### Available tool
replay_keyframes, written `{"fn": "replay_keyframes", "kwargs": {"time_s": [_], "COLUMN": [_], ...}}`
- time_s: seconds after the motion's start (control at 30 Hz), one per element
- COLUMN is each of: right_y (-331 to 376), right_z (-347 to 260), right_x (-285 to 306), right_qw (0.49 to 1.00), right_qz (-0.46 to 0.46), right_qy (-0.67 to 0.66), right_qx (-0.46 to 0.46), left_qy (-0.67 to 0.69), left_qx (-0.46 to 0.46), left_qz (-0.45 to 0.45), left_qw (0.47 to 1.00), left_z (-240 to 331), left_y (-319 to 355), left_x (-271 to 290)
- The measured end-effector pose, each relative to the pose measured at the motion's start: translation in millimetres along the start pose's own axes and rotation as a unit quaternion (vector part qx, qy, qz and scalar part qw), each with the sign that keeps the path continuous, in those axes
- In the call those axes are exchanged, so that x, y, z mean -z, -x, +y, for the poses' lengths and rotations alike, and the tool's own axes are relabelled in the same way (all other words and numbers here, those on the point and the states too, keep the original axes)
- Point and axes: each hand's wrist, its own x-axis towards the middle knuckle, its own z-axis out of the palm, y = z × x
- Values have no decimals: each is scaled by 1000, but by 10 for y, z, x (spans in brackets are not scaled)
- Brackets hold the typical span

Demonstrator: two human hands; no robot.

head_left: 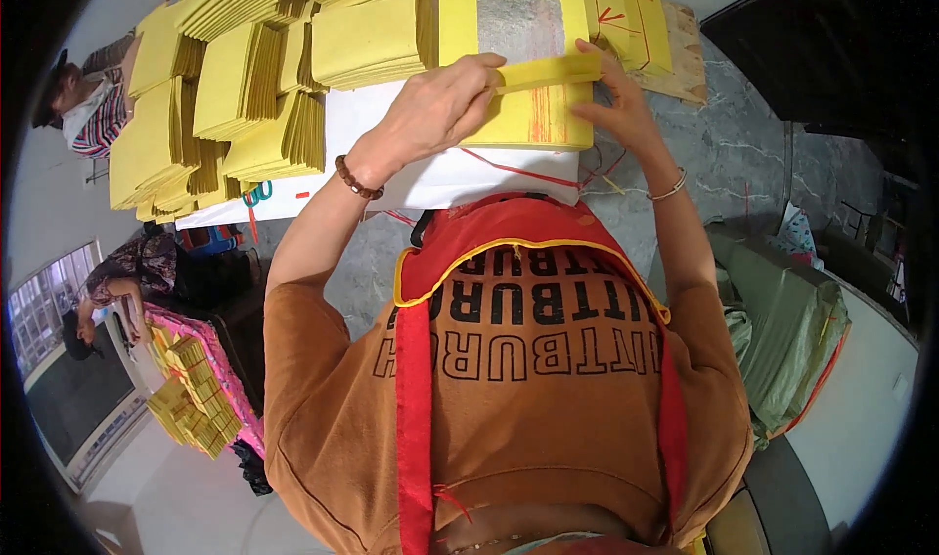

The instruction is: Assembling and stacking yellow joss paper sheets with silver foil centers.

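Note:
A stack of yellow paper (572,27) with a silver foil square (519,25) on top lies in front of me on the white-covered table. Across it runs a folded yellow paper strip (548,73). My left hand (435,105) is closed on the strip's left end, thumb and fingers pressed together. At the right end, my right hand (626,105) rests against the stack's edge with thumb and fingers spread apart, the fingertips touching the strip. Red streaks (541,115) mark the sheet below the strip. Near the table's front edge lies a red string (518,167).
Many folded yellow paper bundles (235,76) cover the table's left. Tied yellow bundles (636,22) stand on a wooden board (682,56) at right. Two people work at left, one beside a pink-covered table (230,369). A green-wrapped pile (782,310) stands right of me.

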Motion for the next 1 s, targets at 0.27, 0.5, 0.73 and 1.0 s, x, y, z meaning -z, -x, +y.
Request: {"fn": "replay_keyframes", "kwargs": {"time_s": [0.27, 0.5, 0.73, 1.0], "right_y": [-11, -48, 80, 192], "right_z": [34, 4, -363, -453], "right_x": [-46, -48, 64, 24], "right_qw": [999, 992, 920, 951], "right_qz": [25, 3, -28, -104], "right_qy": [5, 108, 350, 275], "right_qx": [-25, 62, 172, 93], "left_qy": [-7, -115, -227, 56], "left_qx": [-26, -4, -78, 35], "left_qz": [65, 100, 41, 79], "left_qw": [998, 988, 970, 995], "left_z": [-73, -272, 37, 52], "left_y": [116, 90, 180, 239], "left_x": [78, -125, 132, 43]}}
